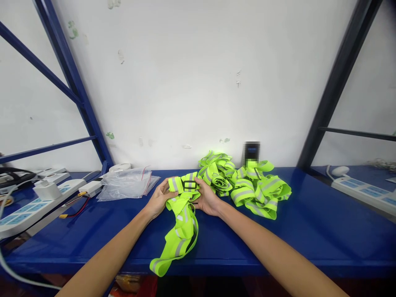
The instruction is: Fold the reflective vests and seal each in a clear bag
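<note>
Between my two hands is a neon yellow-green reflective strap (183,222) with silver stripes. My left hand (160,198) pinches its folded left end, thumb on top. At the other side, my right hand (206,199) grips the strap close to a black plastic buckle (189,185); some of its fingers are hidden behind the webbing. The strap's loose part hangs in a loop over the table's front edge. Just beyond my right hand lies a rolled bundle of similar straps (218,171), and a looser heap of straps (260,189) sits to its right.
Clear plastic bags (123,183) lie left on the blue table (229,239). Beyond them are a power strip (40,206), a white plug adapter (47,190) and red-black wires (82,206). Another power strip (365,192) stands at right. Blue posts and a white wall (198,82) bound the back.
</note>
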### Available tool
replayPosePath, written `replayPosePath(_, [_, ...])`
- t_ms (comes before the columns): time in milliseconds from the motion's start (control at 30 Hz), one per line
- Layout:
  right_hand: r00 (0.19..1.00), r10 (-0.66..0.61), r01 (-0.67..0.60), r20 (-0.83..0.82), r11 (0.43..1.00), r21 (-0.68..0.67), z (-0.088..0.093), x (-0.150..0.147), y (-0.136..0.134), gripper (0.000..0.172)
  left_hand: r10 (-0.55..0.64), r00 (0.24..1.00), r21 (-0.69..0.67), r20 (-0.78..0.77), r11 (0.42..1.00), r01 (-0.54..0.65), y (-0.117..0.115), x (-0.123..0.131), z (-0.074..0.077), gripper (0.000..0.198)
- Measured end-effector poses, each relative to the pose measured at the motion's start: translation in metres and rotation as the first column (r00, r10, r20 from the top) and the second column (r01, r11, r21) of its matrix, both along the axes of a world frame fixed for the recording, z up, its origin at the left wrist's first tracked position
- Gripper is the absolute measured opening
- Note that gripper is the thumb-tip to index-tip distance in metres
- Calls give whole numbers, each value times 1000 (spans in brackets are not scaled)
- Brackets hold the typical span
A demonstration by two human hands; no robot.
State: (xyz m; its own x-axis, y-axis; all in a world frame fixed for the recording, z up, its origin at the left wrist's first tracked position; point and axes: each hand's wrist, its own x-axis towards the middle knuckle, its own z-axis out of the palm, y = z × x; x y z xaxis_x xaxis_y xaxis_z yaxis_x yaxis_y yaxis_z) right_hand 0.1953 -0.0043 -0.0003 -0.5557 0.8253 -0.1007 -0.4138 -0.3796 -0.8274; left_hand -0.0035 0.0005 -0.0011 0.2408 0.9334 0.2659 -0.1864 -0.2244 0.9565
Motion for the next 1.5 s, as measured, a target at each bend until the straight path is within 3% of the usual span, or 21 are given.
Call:
replayPosePath(200, [997,68,-70,-38,996,-57,1,0,-2,59,110,983,219,-146,973,-76,4,-2,-5,47])
replayPosePath(333, [987,98,-108,-129,991,-76,3,-2,-4,63,177,969,464,-175,883,-77,7,-3,-5,26])
replayPosePath(433, [994,35,-42,-108,998,-57,1,-6,-5,42,188,961,512,-202,857,-60,7,-2,-3,19])
replayPosePath(533, [993,-71,74,-98,997,28,-2,-10,-4,31,144,974,392,-173,918,-66,7,-1,-2,19])
replayPosePath(667, [977,-166,181,-131,978,109,-5,-12,-2,29,-9,997,83,80,997,3,2,3,3,36])
replayPosePath(800, [970,-212,226,-116,966,129,-7,-11,-2,43,-47,952,-88,302,993,77,-6,7,9,55])
replayPosePath(1000, [974,-215,227,-76,948,223,-6,-12,-4,66,-59,959,-206,279,971,120,-10,12,8,51])
replayPosePath(1133, [945,-327,290,1,840,459,-2,-9,-3,62,-192,950,-190,245,952,241,-7,15,2,48])
replayPosePath(1267, [898,-434,244,74,629,739,6,-5,-8,46,-259,936,-211,238,927,310,-6,12,1,52])
replayPosePath(1367, [871,-480,179,107,513,840,9,-5,-14,42,-296,929,-309,223,882,355,-6,8,3,55])
replayPosePath(1500, [819,-562,120,115,365,923,8,-1,-15,53,-295,931,-368,216,858,357,-6,7,2,65])
